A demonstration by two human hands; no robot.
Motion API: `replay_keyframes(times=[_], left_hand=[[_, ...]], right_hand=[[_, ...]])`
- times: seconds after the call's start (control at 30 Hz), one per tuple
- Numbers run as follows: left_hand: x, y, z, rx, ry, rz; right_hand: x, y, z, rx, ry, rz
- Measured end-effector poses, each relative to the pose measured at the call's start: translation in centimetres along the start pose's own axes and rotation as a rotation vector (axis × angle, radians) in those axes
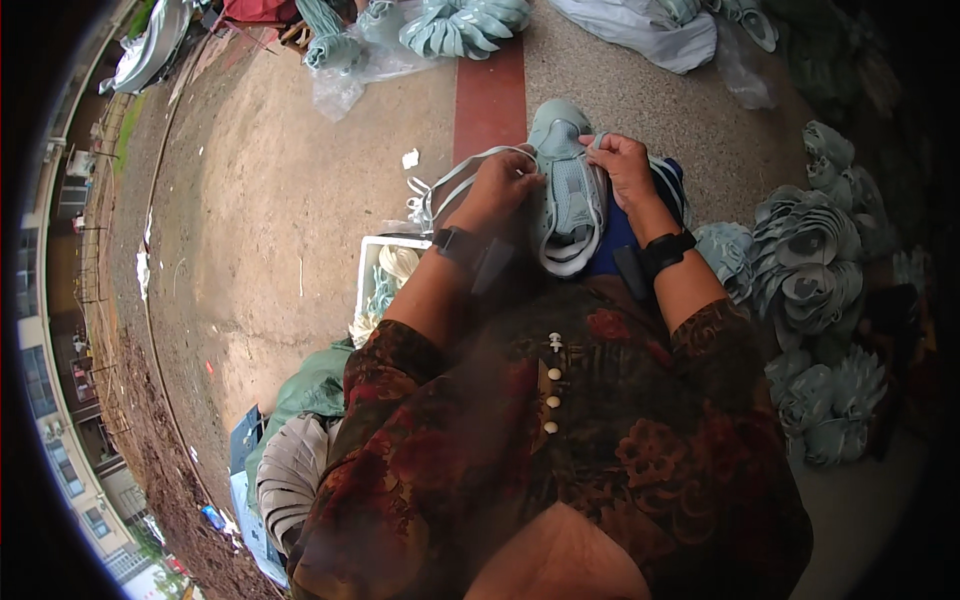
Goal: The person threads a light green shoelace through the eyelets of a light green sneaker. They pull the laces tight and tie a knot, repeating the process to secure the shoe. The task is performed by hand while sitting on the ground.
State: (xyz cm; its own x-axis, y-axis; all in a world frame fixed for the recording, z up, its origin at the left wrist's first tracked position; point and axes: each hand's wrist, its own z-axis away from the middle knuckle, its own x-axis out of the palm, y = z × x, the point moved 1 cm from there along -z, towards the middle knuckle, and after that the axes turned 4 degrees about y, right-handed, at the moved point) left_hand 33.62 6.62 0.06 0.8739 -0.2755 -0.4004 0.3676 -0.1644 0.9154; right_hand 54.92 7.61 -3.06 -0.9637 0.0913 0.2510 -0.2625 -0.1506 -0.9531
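Observation:
A pale blue-green shoe upper (572, 195) lies on my lap, toe pointing away from me and its white-edged heel opening near my body. My left hand (503, 187) is closed at the upper's left edge, fingers pinched. A pale shoelace (462, 182) runs from it and loops out to the left. On the other side my right hand (622, 166) pinches a lace loop between thumb and fingertips, just above the upper's right edge. Dark blue cloth (610, 232) shows beneath the upper. Beside my right hand, more striped lace-like strands hang over this cloth.
A white bin (364, 280) with bundled laces stands by my left forearm. Stacked shoe uppers (805, 250) crowd the right side. More bundles of uppers (465, 25) and a white sack (645, 30) lie on the floor ahead. A green bag (312, 385) sits at lower left.

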Motion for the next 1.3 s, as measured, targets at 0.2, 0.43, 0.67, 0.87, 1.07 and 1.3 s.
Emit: replay_keyframes(times=[0.2, 0.43, 0.67, 0.87, 1.07, 1.3], left_hand=[[0.4, -0.6, 0.0, 0.013, 0.023, -0.024], [0.3, 0.0, 0.4, 0.092, 0.062, -0.054], [0.9, -0.7, 0.1, 0.045, 0.131, -0.197], [2.5, 1.8, 1.6, -0.127, 0.14, 0.123], [4.2, 2.9, -0.7, 0.097, 0.117, -0.206], [6.1, 3.1, -2.0, 0.086, 0.109, -0.557]], right_hand=[[-0.4, 0.7, -0.5, -0.032, 0.085, 0.255], [1.0, -0.8, -0.7, -0.434, 0.087, 1.005], [0.4, -0.7, -4.1, -0.081, -0.167, 1.013], [2.4, -0.9, 0.7, -0.358, 0.173, 1.096], [3.6, -1.8, 3.5, -0.551, 0.069, 1.297], [1.5, -0.9, 1.6, -0.358, 0.022, 0.992]])
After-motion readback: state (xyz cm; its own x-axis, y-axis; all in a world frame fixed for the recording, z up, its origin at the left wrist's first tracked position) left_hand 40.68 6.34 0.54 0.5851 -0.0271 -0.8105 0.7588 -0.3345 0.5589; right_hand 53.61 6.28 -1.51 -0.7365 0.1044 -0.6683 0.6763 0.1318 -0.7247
